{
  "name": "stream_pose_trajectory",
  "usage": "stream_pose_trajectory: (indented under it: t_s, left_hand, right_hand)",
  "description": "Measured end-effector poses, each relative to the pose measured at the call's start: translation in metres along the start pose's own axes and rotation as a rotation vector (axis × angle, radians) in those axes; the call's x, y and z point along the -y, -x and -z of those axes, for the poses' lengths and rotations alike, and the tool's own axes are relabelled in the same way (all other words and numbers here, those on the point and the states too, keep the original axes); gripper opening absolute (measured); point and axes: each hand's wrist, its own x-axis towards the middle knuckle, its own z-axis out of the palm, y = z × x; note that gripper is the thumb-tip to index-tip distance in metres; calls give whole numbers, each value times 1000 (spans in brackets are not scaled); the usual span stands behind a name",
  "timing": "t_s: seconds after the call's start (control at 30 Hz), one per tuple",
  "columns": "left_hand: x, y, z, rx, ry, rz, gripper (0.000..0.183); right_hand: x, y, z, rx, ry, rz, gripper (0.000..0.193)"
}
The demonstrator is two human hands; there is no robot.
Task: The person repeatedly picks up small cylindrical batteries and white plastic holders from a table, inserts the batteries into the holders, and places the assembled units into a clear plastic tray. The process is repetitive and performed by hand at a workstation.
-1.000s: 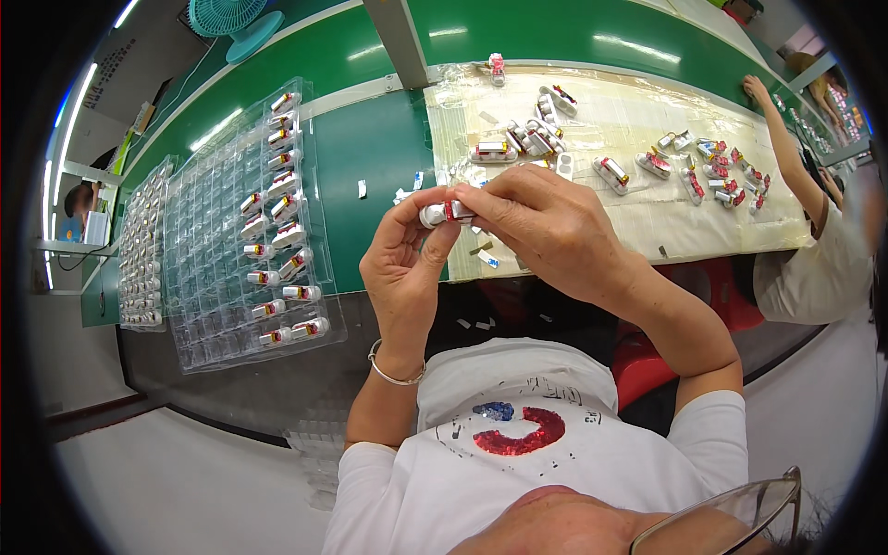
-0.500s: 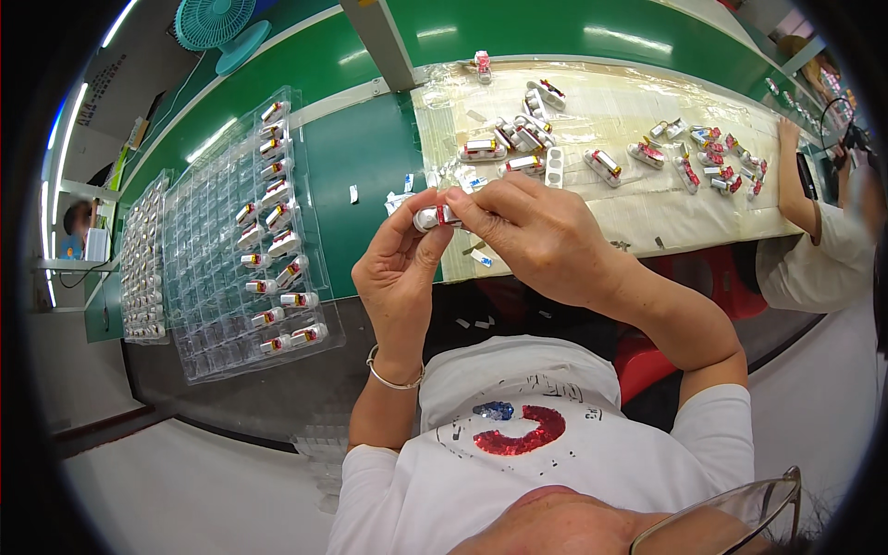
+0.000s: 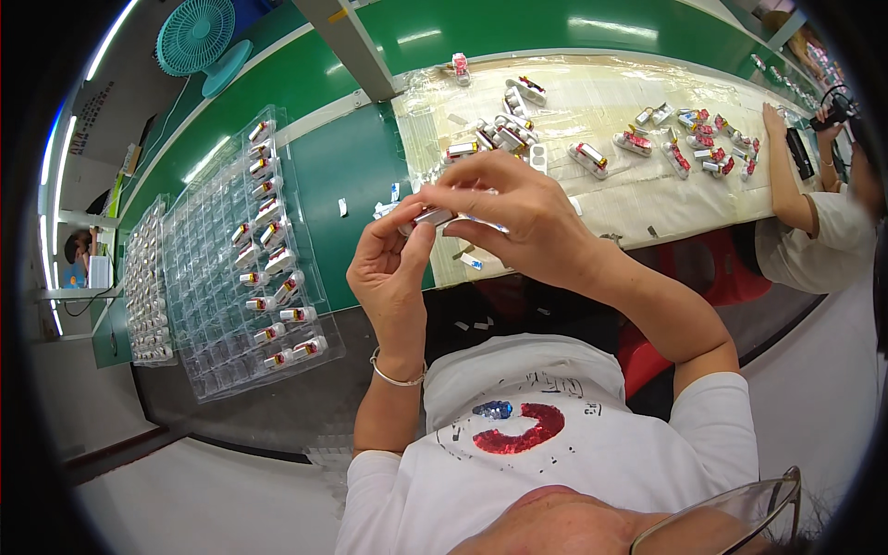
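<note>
In front of my chest, my left hand (image 3: 393, 268) pinches a small white plastic part with a silver cylinder in it (image 3: 437, 216) between thumb and fingers. Over that same part reaches my right hand (image 3: 532, 217), its fingers stretched out and the thumb apart from them. The right fingertips are at the part's upper side and hide some of it. Just past my hands, similar white parts with silver cylinders and red-and-yellow wrapping (image 3: 504, 134) lie in a heap. Small blue-and-white paper scraps (image 3: 384, 209) are beside my left fingers.
To the left stands a clear compartment tray (image 3: 208, 277), its right-hand columns partly filled with similar parts. A fuller tray (image 3: 148, 277) is beyond it. More parts (image 3: 712, 143) are scattered on the covered tabletop (image 3: 592, 102) near another person's arm (image 3: 786, 176). A metal post (image 3: 347, 46) rises behind.
My right thumb and fingers have spread apart from their closed pinch at the part. My left hand has kept its hold, and the held part has turned slightly. The view has shifted a little.
</note>
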Motion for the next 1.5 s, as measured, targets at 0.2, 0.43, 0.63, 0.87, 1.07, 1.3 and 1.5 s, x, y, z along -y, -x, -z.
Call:
stream_pose_trajectory:
  t_s: [0.2, 0.43, 0.63, 0.87, 1.07, 1.3, 1.5]
  left_hand:
    - [-5, 4, 0, 29, 48, -107, 19]
    - [-5, 9, -1, 72, 49, -187, 22]
    - [-5, 11, 0, 82, 3, -217, 25]
    - [-5, 11, -2, 85, -77, -218, 24]
    - [0, 6, 5, 110, -33, -194, 36]
    - [-6, 6, 12, 110, -119, -182, 39]
    - [2, 12, 19, 120, -232, -186, 29]
  right_hand:
    - [-5, 12, 5, -6, -392, -270, 45]
    - [7, 9, 8, 21, -647, -423, 43]
    - [12, 12, 2, -49, -941, -597, 37]
    - [6, 20, -8, -47, -1072, -731, 35]
    - [0, 21, -19, -83, -1117, -711, 38]
    - [4, 15, -18, -26, -1003, -636, 36]
    - [1, 24, -26, 1, -1046, -713, 29]
